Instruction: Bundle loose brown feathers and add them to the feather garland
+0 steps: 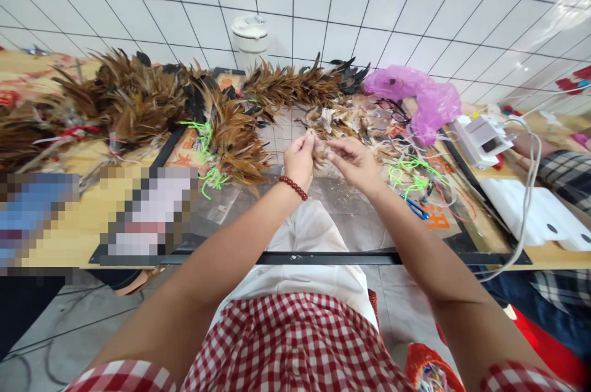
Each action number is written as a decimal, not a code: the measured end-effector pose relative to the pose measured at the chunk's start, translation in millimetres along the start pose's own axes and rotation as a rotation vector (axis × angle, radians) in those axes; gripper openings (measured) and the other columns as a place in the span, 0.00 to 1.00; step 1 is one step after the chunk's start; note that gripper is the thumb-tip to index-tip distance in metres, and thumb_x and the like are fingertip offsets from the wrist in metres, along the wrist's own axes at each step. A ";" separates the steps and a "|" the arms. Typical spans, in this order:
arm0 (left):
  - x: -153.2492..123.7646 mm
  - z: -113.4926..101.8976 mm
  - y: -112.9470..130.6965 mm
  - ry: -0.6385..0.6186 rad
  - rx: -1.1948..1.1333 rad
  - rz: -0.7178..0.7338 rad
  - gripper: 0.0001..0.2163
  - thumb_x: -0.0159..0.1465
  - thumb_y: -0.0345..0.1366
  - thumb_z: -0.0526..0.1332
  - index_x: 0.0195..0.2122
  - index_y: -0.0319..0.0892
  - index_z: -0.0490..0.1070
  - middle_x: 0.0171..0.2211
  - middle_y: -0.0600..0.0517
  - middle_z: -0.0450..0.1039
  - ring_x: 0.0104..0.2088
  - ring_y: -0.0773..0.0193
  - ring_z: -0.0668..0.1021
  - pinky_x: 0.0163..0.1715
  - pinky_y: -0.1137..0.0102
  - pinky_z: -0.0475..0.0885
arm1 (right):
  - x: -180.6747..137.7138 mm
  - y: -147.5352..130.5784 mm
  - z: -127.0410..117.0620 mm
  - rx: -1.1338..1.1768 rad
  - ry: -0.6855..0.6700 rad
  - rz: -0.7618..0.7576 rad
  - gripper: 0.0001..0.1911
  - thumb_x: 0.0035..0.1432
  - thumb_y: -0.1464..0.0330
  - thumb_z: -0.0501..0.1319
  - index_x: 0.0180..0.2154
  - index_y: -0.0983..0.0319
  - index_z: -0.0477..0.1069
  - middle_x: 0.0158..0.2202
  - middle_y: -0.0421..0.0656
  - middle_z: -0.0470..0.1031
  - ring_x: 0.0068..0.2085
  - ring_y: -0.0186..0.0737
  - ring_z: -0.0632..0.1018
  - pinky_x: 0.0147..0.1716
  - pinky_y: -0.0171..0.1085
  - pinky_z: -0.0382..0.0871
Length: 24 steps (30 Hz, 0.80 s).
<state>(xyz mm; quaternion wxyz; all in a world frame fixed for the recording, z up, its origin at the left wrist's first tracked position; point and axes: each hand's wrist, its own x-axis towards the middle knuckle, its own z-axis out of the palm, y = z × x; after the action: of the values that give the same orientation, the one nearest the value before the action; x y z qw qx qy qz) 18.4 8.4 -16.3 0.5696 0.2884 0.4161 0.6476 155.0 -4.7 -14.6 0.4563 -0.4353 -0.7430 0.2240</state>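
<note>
- Counter point(96, 207): pale wood-grain top, set agst a white-tiled wall.
- Feather garland point(295, 85): lies along the back, long axis L–R; brown, glossy, spiky, w/ black feathers at its R end.
- Purple bag point(427, 100): thin, crumpled plastic, R of the garland.
- Loose feathers point(344, 118): messy, brown + off-white, fluffy, just beyond the hands.
- L hand point(300, 164): thumb + index pinched tight on a small feather tuft, no visible gap.
- R hand point(357, 163): thumb + index close tog. at the tuft's R side; can't tell if they grip it.
- Green cord point(410, 175): thin, neon, tangled, R of the R hand.
- Blue snips point(414, 206): slim, nr the cord.
- Feather tuft point(318, 160): betw. the hands, above the counter; soft, wispy, brownish; long axis approx. vertical in view, lower end twd the wearer; exact tip direction unclear, too blurred.
</note>
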 end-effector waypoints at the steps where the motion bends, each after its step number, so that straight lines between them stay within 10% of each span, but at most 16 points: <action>1: 3.5 -1.2 1.9 0.045 -0.006 0.006 0.11 0.63 0.39 0.62 0.25 0.39 0.68 0.23 0.55 0.71 0.23 0.75 0.71 0.24 0.80 0.68 | 0.1 3.6 -1.5 -0.060 0.030 -0.004 0.16 0.58 0.56 0.62 0.44 0.56 0.77 0.39 0.45 0.75 0.39 0.42 0.75 0.42 0.43 0.70; 12: 4.8 -1.9 11.7 0.101 -0.027 -0.011 0.11 0.66 0.35 0.57 0.26 0.40 0.65 0.17 0.60 0.58 0.16 0.77 0.62 0.17 0.79 0.58 | -5.4 28.4 -0.9 -0.588 -0.068 0.025 0.08 0.58 0.66 0.61 0.37 0.60 0.78 0.39 0.48 0.75 0.42 0.47 0.73 0.43 0.46 0.66; 24: -1.2 -1.0 2.2 -0.179 -0.043 -0.136 0.08 0.62 0.33 0.62 0.26 0.38 0.70 0.25 0.54 0.71 0.24 0.74 0.73 0.28 0.77 0.69 | -3.4 -1.3 -1.8 -0.354 0.080 -0.049 0.06 0.59 0.65 0.59 0.31 0.59 0.72 0.32 0.44 0.75 0.37 0.42 0.74 0.40 0.41 0.64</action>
<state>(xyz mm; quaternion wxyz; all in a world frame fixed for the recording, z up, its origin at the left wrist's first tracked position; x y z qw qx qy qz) 16.7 7.0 -14.8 0.6529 0.3039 0.3684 0.5879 156.7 -8.3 -14.4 0.4071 -0.4991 -0.7625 0.0612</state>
